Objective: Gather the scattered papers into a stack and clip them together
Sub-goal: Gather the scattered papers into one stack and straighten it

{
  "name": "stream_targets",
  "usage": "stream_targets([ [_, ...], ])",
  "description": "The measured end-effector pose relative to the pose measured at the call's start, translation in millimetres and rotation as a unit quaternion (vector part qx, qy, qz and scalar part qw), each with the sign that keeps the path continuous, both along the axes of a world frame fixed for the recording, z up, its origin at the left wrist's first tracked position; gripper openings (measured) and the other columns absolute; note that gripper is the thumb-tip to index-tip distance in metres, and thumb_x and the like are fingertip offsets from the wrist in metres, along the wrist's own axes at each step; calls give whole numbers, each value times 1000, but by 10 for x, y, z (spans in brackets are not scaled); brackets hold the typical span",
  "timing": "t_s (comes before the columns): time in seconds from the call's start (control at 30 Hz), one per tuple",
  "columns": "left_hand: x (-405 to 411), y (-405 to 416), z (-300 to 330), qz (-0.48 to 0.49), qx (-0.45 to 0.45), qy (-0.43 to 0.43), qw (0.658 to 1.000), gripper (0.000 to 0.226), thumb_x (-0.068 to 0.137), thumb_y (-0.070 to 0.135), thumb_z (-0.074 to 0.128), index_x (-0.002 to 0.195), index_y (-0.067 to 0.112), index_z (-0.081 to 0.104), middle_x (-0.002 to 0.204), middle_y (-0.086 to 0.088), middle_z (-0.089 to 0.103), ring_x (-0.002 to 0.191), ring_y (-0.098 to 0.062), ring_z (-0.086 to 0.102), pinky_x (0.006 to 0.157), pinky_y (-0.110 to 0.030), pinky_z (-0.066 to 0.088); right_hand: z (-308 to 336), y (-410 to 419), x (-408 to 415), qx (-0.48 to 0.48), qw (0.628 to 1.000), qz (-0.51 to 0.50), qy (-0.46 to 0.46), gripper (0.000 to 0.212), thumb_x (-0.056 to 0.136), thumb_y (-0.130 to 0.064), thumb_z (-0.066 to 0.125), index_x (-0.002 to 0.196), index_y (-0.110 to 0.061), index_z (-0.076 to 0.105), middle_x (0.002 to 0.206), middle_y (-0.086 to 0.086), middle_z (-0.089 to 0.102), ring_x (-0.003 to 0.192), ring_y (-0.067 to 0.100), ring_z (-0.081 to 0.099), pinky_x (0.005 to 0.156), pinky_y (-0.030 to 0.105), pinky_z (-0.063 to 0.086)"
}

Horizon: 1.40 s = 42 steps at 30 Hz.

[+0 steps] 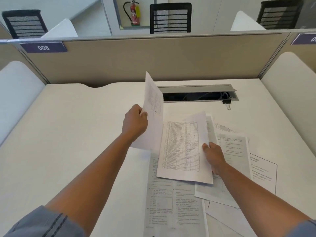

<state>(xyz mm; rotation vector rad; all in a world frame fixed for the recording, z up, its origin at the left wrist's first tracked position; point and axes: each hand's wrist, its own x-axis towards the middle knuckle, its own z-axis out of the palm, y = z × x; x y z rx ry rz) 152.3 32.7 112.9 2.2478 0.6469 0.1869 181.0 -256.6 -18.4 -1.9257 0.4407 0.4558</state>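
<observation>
The left hand (135,122) grips a white printed paper sheet (153,113) by its left edge, thumb on the near face and fingers behind it, lifting it off the white counter (77,134) so it stands almost on edge, its far corner rising in front of the beige fabric partition (153,60). The right hand (213,157) pinches the right edge of a white sheet printed with a ruled table (183,147), thumb on top, holding it slightly raised above the other pages. The near edge of the upright sheet overlaps the left side of the table sheet.

Beneath and around both, the remaining loose white papers (174,206) lie scattered and overlapping on the right half of the counter: a two-column text page nearest the viewer, several fanned out to the right under the right forearm, and one with a thin black border (263,170) at the far right of the spread.

A small black binder clip with silver wire handles (227,103) lies on the counter beyond the papers, just beside the right end of the grey cable tray opening (198,94), well apart from both hands.

Blue-grey sleeves (46,224) show at the near corners. Beyond the partition stand black mesh-backed chairs (170,17) and a red fire extinguisher (134,12). A purple label reading 008 (43,47) sits at the partition's upper left.
</observation>
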Motion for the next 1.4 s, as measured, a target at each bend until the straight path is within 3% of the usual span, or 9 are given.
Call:
stream_targets([
  [0.23,-322,59,435,-77,-55,-32,995,7,105,28,48,106,22,52,99,1,70,83,-22,70,64,-34,52,32,8,-61,-8,1000,0,-15,27,106,-24,46,96,-6,63,106,14,69,96,31,66,89,44,54],
  [0.4,-496,114,672,-128,-323,-96,933,6,105,16,57,100,17,59,96,-11,78,81,-30,75,76,-48,61,71,13,-78,0,1000,-9,-9,28,106,-26,45,107,-6,64,109,15,68,100,35,65,93,48,55],
  [0.53,-556,110,602,-110,-445,-102,883,7,103,9,58,98,13,61,94,-10,76,77,-24,72,71,-40,63,100,10,-135,22,999,-33,-13,29,106,-26,45,109,-2,63,112,20,66,99,37,63,89,44,52],
  [0.67,-536,110,285,-38,-454,-45,889,5,102,9,59,98,12,61,101,-15,74,83,-29,71,79,-46,62,152,61,-180,60,997,-36,-25,26,103,-25,48,99,-6,65,107,22,67,87,28,60,79,35,49],
  [0.77,-543,121,-37,26,-388,12,921,8,101,8,60,93,9,63,103,-19,72,85,-31,69,85,-53,61,224,113,-240,117,993,-18,-20,20,105,-28,50,108,-18,68,114,11,72,101,31,68,95,50,56],
  [0.9,-617,121,-359,78,-320,64,942,7,95,8,65,88,7,64,101,-19,73,84,-31,70,86,-50,61,352,164,-330,199,980,-16,5,18,106,-24,53,114,-17,69,111,10,76,102,34,71,91,57,58],
  [1.07,-693,98,-504,52,-380,99,918,11,95,10,69,101,2,64,109,-19,75,92,-35,73,90,-55,59,401,228,-386,237,971,-12,9,20,105,-24,56,116,-18,70,113,11,77,107,38,71,92,63,56],
  [1.27,-704,64,-589,37,-410,78,908,34,99,12,65,132,11,54,123,-10,72,103,-31,73,84,-48,62,513,357,-468,271,963,2,3,21,106,-23,53,116,-17,70,111,9,78,99,32,74,80,49,62],
  [1.4,-714,89,-661,31,-392,88,915,32,100,8,61,131,13,58,122,-8,73,103,-29,72,85,-47,61,572,417,-523,265,964,14,-18,33,107,-47,43,116,-29,69,114,-1,77,107,24,72,92,49,59],
])
